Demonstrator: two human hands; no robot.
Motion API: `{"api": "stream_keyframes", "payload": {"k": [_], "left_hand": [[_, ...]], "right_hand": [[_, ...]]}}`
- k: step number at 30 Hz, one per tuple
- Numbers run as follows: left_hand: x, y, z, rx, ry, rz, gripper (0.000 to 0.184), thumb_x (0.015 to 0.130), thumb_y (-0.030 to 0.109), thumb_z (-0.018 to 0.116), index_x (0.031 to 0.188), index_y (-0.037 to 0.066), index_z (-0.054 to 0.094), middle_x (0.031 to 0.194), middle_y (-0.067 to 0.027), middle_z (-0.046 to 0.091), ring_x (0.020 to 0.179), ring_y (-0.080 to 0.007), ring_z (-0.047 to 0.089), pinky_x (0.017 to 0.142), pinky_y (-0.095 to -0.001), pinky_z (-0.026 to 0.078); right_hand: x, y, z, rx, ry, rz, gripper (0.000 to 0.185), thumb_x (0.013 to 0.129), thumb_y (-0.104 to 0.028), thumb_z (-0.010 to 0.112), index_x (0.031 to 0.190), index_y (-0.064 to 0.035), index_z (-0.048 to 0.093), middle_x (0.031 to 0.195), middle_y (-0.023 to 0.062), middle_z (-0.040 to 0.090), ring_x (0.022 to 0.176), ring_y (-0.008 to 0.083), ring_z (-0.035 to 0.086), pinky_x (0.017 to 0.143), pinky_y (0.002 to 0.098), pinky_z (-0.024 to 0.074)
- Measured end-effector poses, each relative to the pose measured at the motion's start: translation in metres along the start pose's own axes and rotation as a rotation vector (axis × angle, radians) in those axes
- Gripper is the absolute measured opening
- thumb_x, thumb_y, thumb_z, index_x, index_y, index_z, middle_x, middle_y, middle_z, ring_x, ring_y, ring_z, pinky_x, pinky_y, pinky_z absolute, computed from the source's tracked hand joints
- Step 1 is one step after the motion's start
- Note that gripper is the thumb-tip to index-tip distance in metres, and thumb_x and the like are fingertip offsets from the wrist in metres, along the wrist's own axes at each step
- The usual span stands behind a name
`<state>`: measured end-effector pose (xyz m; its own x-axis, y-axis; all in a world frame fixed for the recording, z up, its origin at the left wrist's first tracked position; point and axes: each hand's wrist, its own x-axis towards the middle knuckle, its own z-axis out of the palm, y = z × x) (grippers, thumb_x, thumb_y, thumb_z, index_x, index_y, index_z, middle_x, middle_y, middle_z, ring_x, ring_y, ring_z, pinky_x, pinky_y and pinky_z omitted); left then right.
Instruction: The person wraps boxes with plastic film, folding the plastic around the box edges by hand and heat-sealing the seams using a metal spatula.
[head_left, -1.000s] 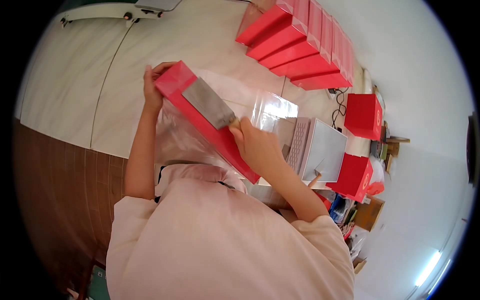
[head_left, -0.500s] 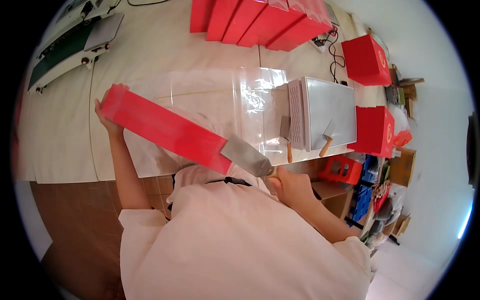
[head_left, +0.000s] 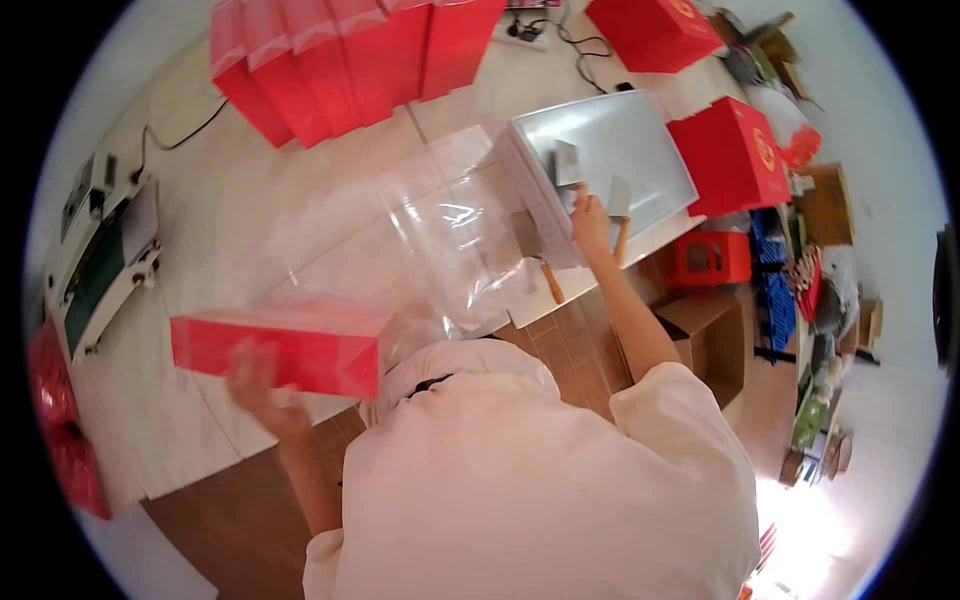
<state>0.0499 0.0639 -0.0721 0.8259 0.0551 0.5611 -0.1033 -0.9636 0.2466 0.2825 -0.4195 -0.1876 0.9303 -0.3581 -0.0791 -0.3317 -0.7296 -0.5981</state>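
A long red box [head_left: 330, 370] wrapped in clear film lies at the table's near edge, turned on its side. My left hand [head_left: 262, 385] is against its front face, fingers smeared by motion. Over the grey metal plate [head_left: 650, 130], my right hand [head_left: 592, 222] pinches the wooden handle of a scraper [head_left: 566, 165], its blade pointing away from me. Another scraper [head_left: 619, 200] rests by the plate's near rim, right of that hand. A third scraper [head_left: 527, 238] lies on the table to the left of the plate.
Clear film [head_left: 460, 215] covers the table's middle. Several wrapped red boxes [head_left: 350, 60] stand at the back. A green-belted machine [head_left: 110, 255] is at the left. Two red boxes [head_left: 730, 160] sit beyond the plate. A red stool [head_left: 708, 258] and an open carton [head_left: 705, 345] are below.
The scraper has gone from the box's end to the plate with my right hand. The box has come down and turned; my left hand has shifted from its far end to its face. The view has turned.
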Motion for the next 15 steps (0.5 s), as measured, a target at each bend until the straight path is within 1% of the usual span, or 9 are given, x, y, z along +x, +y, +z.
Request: {"api": "stream_keyframes", "payload": {"k": [2,3,4,6,8,9,11,12,15], "left_hand": [[-0.001,0.030,0.004,-0.022,-0.164,0.167,0.044,0.100,0.038,0.037,0.124,0.011,0.063,0.136,-0.0117,0.054,0.131,-0.0292,0.044,0.109,-0.0498,0.025],[0.002,0.048,0.001,-0.120,-0.256,0.110,0.044,0.099,0.037,0.039,0.123,0.010,0.064,0.135,-0.0127,0.055,0.128,-0.0300,0.046,0.109,-0.0490,0.025],[0.000,0.055,0.005,-0.141,-0.248,0.103,0.038,0.095,0.034,0.046,0.119,0.014,0.067,0.132,-0.0096,0.057,0.123,-0.0258,0.052,0.108,-0.0440,0.027],[-0.001,0.063,0.005,-0.111,-0.246,0.058,0.036,0.095,0.033,0.046,0.119,0.016,0.067,0.131,-0.0085,0.058,0.122,-0.0240,0.053,0.107,-0.0429,0.028],[-0.002,0.064,0.005,-0.150,-0.217,0.056,0.036,0.095,0.034,0.046,0.119,0.017,0.067,0.130,-0.0074,0.058,0.121,-0.0233,0.053,0.107,-0.0424,0.028],[-0.002,0.065,0.006,-0.154,-0.200,0.054,0.035,0.095,0.034,0.047,0.118,0.019,0.068,0.129,-0.0067,0.058,0.120,-0.0226,0.054,0.106,-0.0419,0.028],[-0.004,0.062,0.008,-0.159,-0.190,0.086,0.035,0.096,0.035,0.046,0.117,0.018,0.069,0.129,-0.0080,0.058,0.121,-0.0250,0.053,0.106,-0.0435,0.027],[-0.006,0.060,0.008,-0.178,-0.184,0.129,0.035,0.097,0.037,0.046,0.115,0.018,0.069,0.129,-0.0093,0.058,0.122,-0.0274,0.052,0.106,-0.0451,0.027],[-0.003,0.063,0.008,-0.165,-0.159,0.098,0.031,0.095,0.034,0.049,0.116,0.022,0.069,0.127,-0.0060,0.059,0.121,-0.0239,0.053,0.105,-0.0444,0.028]], "right_hand": [[0.019,0.013,0.009,-0.051,0.044,0.022,0.046,0.102,-0.040,0.035,0.095,0.0017,0.054,0.092,0.0301,0.062,0.089,0.0490,0.059,0.074,0.0552,0.0449],[0.030,0.028,0.012,-0.057,0.035,-0.004,0.047,0.101,-0.041,0.035,0.098,0.0019,0.054,0.094,0.0302,0.061,0.092,0.0483,0.058,0.076,0.0550,0.0450],[0.039,0.039,0.018,-0.061,0.024,-0.030,0.049,0.101,-0.043,0.035,0.102,0.0021,0.054,0.097,0.0303,0.060,0.096,0.0476,0.058,0.079,0.0548,0.0451],[0.026,0.010,0.006,-0.139,0.099,0.027,0.044,0.098,-0.040,0.043,0.107,0.0019,0.052,0.102,0.0274,0.058,0.098,0.0466,0.057,0.081,0.0540,0.0448],[0.011,-0.007,0.004,-0.267,0.266,-0.098,0.040,0.093,-0.031,0.054,0.115,0.0025,0.050,0.105,0.0239,0.057,0.098,0.0451,0.055,0.085,0.0520,0.0428],[0.002,-0.018,0.001,-0.256,0.252,-0.115,0.040,0.093,-0.031,0.054,0.115,0.0025,0.050,0.105,0.0239,0.057,0.098,0.0451,0.055,0.085,0.0520,0.0428],[-0.028,-0.055,-0.002,-0.376,0.554,-0.418,0.037,0.088,-0.018,0.060,0.117,0.0027,0.050,0.109,0.0218,0.055,0.100,0.0412,0.052,0.089,0.0495,0.0401],[-0.042,-0.067,0.005,-0.356,0.542,-0.445,0.037,0.088,-0.018,0.060,0.117,0.0027,0.050,0.109,0.0218,0.055,0.100,0.0412,0.052,0.089,0.0495,0.0401],[-0.090,-0.121,0.033,0.070,0.186,-0.639,0.035,0.086,-0.011,0.060,0.117,0.0027,0.052,0.107,0.0205,0.055,0.102,0.0367,0.051,0.092,0.0452,0.0388]]}}
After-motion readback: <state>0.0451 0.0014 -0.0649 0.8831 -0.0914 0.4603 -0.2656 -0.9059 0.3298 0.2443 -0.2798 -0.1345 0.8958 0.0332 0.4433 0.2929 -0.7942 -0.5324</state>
